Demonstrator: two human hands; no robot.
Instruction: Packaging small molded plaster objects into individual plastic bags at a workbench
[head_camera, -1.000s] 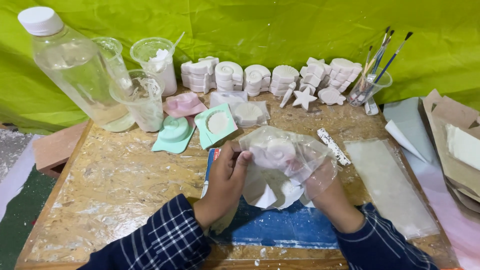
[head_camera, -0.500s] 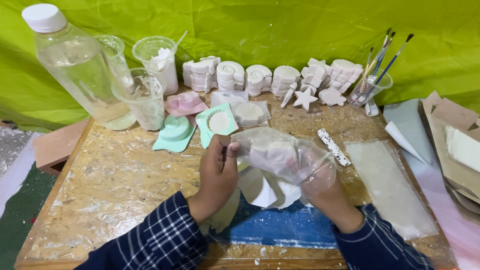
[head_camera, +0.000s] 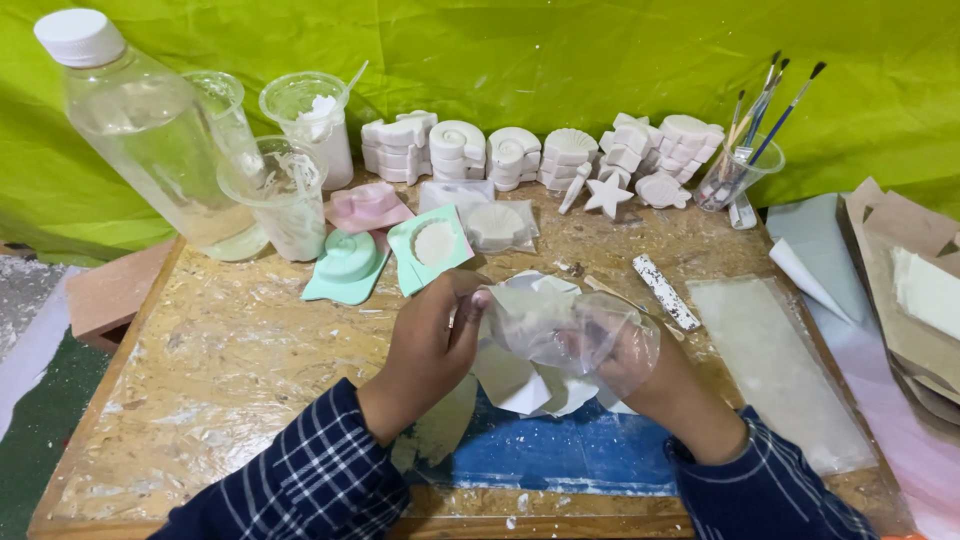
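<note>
Both hands clamp a clear plastic mould (head_camera: 560, 325) above the table's (head_camera: 200, 370) near edge, the left hand (head_camera: 430, 335) pinching its left rim, the right hand (head_camera: 640, 360) cupping underneath.

We have only one view, from a camera on the person's head. It looks forward and steeply down on the wooden board table (head_camera: 180, 400), quite near. Beyond the table, the green cloth backdrop (head_camera: 520, 60) closes the upper part.

left hand (head_camera: 428, 335): fingers off clear mould (head_camera: 560, 325), now pinching its edge | mould peeled, emptier
</note>
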